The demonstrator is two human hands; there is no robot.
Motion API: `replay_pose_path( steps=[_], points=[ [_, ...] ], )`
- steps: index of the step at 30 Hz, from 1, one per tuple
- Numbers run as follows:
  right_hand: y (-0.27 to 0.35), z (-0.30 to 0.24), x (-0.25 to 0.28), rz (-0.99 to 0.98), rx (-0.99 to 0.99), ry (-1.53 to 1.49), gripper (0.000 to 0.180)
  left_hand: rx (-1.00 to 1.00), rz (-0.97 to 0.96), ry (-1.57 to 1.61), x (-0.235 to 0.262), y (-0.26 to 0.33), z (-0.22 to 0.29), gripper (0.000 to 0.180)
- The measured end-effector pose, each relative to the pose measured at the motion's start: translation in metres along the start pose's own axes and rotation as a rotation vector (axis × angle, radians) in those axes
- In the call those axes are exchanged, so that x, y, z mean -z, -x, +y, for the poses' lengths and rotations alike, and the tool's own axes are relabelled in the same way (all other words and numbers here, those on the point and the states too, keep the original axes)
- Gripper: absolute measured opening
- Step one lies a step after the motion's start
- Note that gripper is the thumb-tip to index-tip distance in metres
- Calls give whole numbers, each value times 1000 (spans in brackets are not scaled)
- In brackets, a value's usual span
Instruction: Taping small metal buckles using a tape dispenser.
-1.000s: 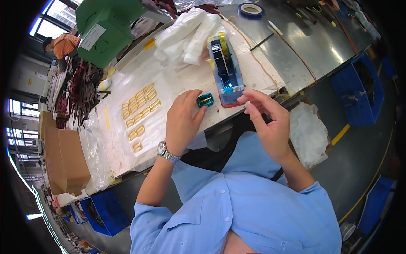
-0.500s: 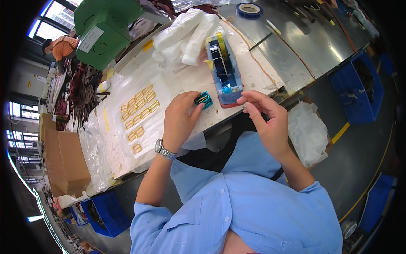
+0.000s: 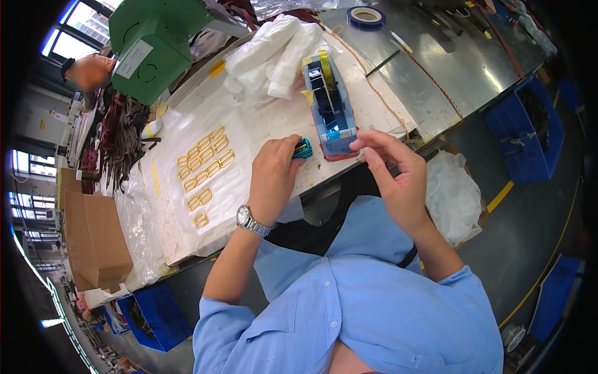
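My left hand [image 3: 272,177], with a silver watch on its wrist, is closed around a small buckle partly wrapped in shiny teal film [image 3: 303,148]. Gold metal shows through at the film's edge, and my fingers hide the rest. Right of it stands a blue-grey tape dispenser [image 3: 347,118], with yellow tape at its far end and clear blue-tinted tape at its near end. My right hand [image 3: 402,181] is at the dispenser's near corner, thumb and fingertips drawn together; whatever they pinch is too small to name. Several gold slide buckles [image 3: 208,163] lie in rows on white sheeting to the left.
White foam wrap [image 3: 277,53] is heaped behind the dispenser. A green machine [image 3: 152,56] stands at the far left, near a cardboard box [image 3: 96,240]. A roll of blue tape [image 3: 366,18] lies on the metal tabletop. Beyond the machine is another person [image 3: 89,71].
My left hand has shifted slightly right and turned, so its fingers cover more of the teal-wrapped buckle. My right hand has barely moved beside the dispenser.
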State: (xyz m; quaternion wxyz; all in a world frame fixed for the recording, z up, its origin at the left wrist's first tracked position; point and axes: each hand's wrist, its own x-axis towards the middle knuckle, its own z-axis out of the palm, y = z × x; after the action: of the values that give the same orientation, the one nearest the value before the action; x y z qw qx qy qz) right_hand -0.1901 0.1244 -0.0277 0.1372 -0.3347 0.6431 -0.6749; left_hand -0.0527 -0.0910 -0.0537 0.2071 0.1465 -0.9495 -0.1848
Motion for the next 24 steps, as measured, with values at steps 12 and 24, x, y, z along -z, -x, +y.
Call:
replay_pose_path(
  steps=[12,24],
  points=[
    [-48,9,-14,-88,210,616,28,17,-50,34,8,-1,6,60],
    [-59,16,-17,-144,11,502,27,-86,134,25,30,-27,18,38]
  ],
)
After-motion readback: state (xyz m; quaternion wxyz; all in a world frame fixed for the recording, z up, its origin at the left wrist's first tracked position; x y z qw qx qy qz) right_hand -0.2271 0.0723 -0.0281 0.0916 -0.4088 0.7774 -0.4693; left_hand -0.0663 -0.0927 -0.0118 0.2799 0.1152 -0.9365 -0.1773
